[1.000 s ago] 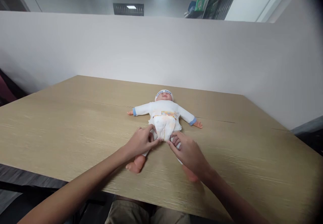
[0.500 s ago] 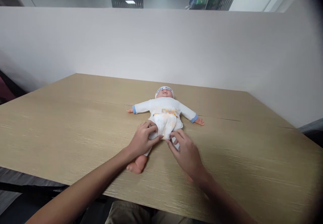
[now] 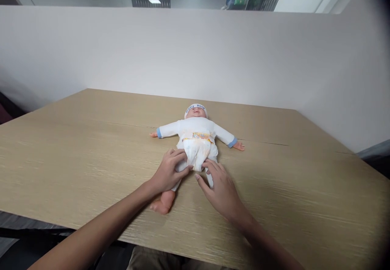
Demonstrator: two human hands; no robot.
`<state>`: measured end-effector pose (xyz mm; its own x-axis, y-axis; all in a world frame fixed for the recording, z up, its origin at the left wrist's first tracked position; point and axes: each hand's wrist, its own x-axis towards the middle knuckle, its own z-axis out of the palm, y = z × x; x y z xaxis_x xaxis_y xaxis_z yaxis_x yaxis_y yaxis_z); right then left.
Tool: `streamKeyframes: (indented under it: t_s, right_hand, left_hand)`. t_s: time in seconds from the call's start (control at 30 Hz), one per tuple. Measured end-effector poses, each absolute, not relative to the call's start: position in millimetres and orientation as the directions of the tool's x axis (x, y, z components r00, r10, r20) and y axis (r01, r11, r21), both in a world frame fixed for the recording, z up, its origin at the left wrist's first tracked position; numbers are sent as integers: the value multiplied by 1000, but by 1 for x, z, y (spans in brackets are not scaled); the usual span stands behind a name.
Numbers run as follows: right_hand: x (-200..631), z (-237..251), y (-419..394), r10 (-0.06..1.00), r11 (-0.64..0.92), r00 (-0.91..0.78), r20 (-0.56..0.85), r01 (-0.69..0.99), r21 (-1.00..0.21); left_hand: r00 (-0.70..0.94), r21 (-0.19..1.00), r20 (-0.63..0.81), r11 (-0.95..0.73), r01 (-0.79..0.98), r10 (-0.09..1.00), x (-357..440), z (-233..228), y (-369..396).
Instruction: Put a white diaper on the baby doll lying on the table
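A baby doll (image 3: 196,131) in a white top with blue cuffs and a white cap lies on its back on the wooden table (image 3: 91,148), arms spread. It wears a white diaper (image 3: 196,154) with a yellow printed waistband. My left hand (image 3: 169,172) grips the doll's left leg beside the diaper's lower edge. My right hand (image 3: 221,189) rests over the other leg, its fingertips touching the diaper's lower right edge. One bare foot (image 3: 161,205) shows below my left hand; the other leg is hidden under my right hand.
A white partition wall (image 3: 195,55) stands along the table's far edge. The table's near edge runs just below my forearms, with my lap under it. Dark chairs sit at the far left and right edges.
Both hands stay at the diaper's lower edge, the left sliding a little further onto the leg. The view has shifted slightly, and the doll sits a bit left of where it was.
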<state>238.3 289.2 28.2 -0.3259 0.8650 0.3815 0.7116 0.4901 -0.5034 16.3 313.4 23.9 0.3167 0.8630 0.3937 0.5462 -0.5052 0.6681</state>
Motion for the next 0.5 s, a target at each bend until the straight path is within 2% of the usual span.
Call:
streamKeyframes:
  t_s: [0.13,0.23,0.37,0.5]
  right_hand:
    - [238,28,293,889,446,-282,361,715,-539]
    - [237,25,299,930,352,-176,324,683,-640]
    - [242,25,306,958,276,-88,274,559,-782]
    - [252,33,309,963,243,-42,264,550,-799]
  left_hand:
    - [295,717,355,-461,523,887,15,23,316]
    - [199,797,330,-385,466,923,15,17,318]
    - [144,886,299,-330,327,943,16,9,322]
    - [69,949,249,-257,181,966,16,3,323]
